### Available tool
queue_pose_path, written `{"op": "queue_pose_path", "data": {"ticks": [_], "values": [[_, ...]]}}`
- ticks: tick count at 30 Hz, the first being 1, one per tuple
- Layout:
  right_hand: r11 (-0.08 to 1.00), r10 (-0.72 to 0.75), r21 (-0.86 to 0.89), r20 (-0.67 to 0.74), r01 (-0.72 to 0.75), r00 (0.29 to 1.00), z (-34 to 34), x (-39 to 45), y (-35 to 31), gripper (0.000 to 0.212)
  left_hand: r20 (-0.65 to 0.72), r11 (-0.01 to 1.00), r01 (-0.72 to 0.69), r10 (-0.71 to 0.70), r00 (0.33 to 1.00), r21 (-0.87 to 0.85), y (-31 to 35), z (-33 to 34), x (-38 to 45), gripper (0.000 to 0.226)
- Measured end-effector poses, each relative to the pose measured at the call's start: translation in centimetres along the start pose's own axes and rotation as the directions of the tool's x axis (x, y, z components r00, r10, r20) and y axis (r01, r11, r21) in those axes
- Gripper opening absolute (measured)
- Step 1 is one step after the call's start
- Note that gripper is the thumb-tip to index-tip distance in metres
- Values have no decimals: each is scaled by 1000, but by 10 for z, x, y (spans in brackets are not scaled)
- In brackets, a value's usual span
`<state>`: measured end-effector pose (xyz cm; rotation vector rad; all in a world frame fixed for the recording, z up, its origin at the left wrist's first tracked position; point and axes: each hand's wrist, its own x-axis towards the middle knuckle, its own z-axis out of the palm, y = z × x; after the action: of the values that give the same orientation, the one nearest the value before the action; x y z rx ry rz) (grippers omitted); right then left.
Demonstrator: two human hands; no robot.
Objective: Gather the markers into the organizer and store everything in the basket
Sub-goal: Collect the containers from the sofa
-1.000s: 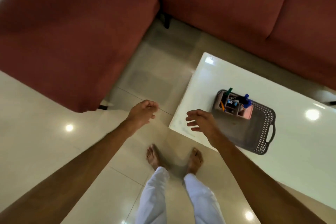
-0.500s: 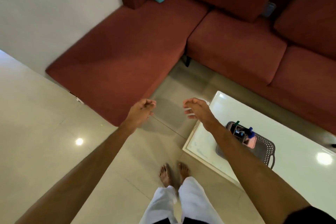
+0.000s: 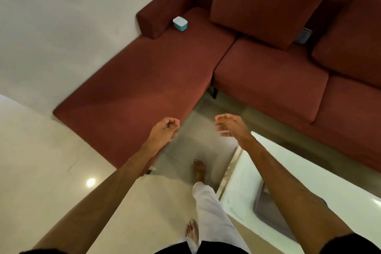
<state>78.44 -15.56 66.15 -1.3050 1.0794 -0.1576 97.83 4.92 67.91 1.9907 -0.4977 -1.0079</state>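
Both hands were empty: left hand loosely curled with fingertips near the thumb, nothing between them; right hand open with fingers spread and slightly hooked, also holding nothing. They hung side by side over the floor at frame centre, well apart from any task item. What mattered for a next reach: the basket lay at lower right of the frame, on the white table, back behind the right hand and mostly hidden under the right forearm. Only a grey rim corner and a bit of wall showed, so its long axis couldn't be read with confidence; it probably ran along the table toward lower right. The right hand was the nearer one, though it would have had to pull back toward the body to get there; the left was across the floor gap, clearly farther. Organizer and markers weren't visible, so whether they sat inside the basket couldn't be confirmed from this view. Judgement: no loose markers showed on the bare table surface, which fits a task at or near its end. The other container in view was a small teal box with white lid on the red sofa at upper centre, lid on, contents unknown, far from both hands.
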Motion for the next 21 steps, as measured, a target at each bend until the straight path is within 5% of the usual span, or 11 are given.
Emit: {"op": "queue_pose_path", "data": {"ticks": [8, 21], "values": [[997, 76, -1, 8, -76, 997, -25, 139, -62, 20, -19, 992, 116, -117, 993, -49, 32, 0, 140, 21], [964, 71, -260, 58, -54, 996, -45, 348, -199, 24, 11, 990, 138, -138, 990, -28, 96, -33, 330, 15]]}}
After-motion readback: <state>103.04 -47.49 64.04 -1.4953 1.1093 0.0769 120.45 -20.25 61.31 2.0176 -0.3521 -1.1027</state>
